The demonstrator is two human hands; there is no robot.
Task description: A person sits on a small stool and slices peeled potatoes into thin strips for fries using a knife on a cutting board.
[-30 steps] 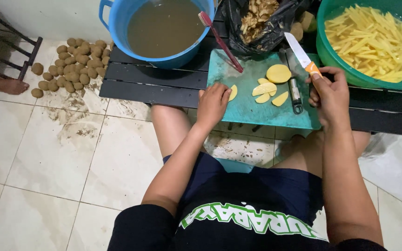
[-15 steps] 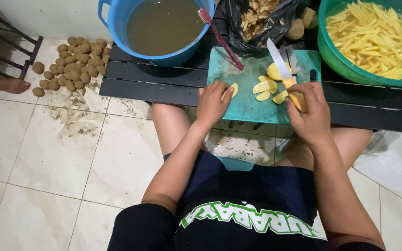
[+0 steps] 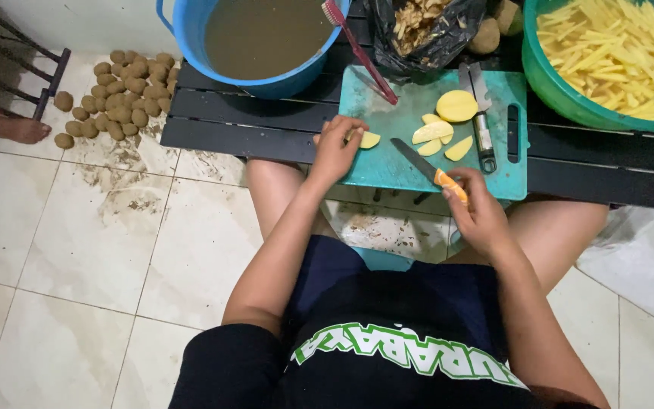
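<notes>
A home floor kitchen: tiled floor, potato pile, cutting board

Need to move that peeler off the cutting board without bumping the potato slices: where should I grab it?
Take the peeler by its lower handle, coming from the right, over the cutting board edge. It lies lengthwise near the board's slot, and the potato slices sit close on its left.

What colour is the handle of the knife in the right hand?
Orange; the knife handle shows where it sticks out of the right hand in the head view.
</notes>
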